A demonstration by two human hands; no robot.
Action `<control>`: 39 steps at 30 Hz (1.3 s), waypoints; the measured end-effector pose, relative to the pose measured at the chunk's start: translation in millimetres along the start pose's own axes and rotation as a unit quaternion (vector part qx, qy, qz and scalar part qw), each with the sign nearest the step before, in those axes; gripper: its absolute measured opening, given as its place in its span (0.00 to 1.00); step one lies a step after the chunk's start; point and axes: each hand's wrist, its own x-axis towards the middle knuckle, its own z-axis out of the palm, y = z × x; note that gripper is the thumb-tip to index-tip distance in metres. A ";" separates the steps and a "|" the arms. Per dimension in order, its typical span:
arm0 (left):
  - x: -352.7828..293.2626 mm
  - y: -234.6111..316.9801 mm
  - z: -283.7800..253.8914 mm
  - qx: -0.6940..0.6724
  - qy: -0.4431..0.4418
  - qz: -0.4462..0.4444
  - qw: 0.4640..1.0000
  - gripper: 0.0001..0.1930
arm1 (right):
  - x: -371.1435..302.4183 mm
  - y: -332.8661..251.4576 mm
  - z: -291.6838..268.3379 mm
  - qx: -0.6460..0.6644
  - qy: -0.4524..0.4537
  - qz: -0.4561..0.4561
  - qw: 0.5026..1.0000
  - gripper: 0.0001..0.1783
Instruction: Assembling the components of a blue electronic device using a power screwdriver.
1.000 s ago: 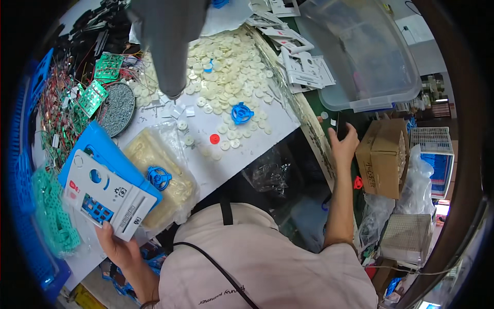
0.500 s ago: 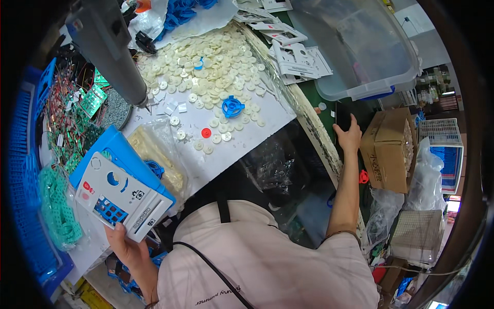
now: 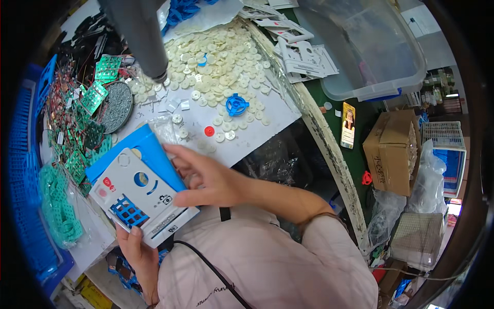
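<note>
My left hand (image 3: 138,248) grips the lower edge of a white plastic panel (image 3: 133,177) with round and square cutouts, its thumb on top. Beneath the panel lies a blue plastic casing (image 3: 146,136), whose grid shows through the square cutout. Across their right side reaches my right hand (image 3: 208,177), its thumb over the panel and its fingers curled at the blue edge. Beyond the hands, pale round discs (image 3: 221,56) cover the white worktop (image 3: 206,160). Among them are a blue ring-shaped part (image 3: 236,105) and a red disc (image 3: 209,131).
An electric screwdriver (image 3: 141,41) hangs over the worktop. Wired green circuit boards (image 3: 93,98) and a dish of grey screws (image 3: 117,108) are at left. A lit phone (image 3: 348,125), a clear bin (image 3: 370,56) and a cardboard box (image 3: 388,149) are at right.
My right hand has left the phone and come to the panel and casing. The phone's screen has gone from dark to lit. The panel and casing have shifted slightly right.
</note>
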 end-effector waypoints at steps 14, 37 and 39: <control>21.6 15.8 -25.4 0.322 0.237 0.242 0.884 0.29 | 69.3 25.4 44.3 -0.122 -0.015 -0.049 0.991 0.38; 28.6 22.4 -23.6 0.198 0.114 0.154 0.961 0.34 | 79.9 45.2 44.5 0.073 -0.014 0.002 0.997 0.30; 27.0 22.3 -23.5 0.196 0.131 0.143 0.961 0.34 | 80.0 43.8 46.0 0.062 -0.014 -0.003 0.998 0.30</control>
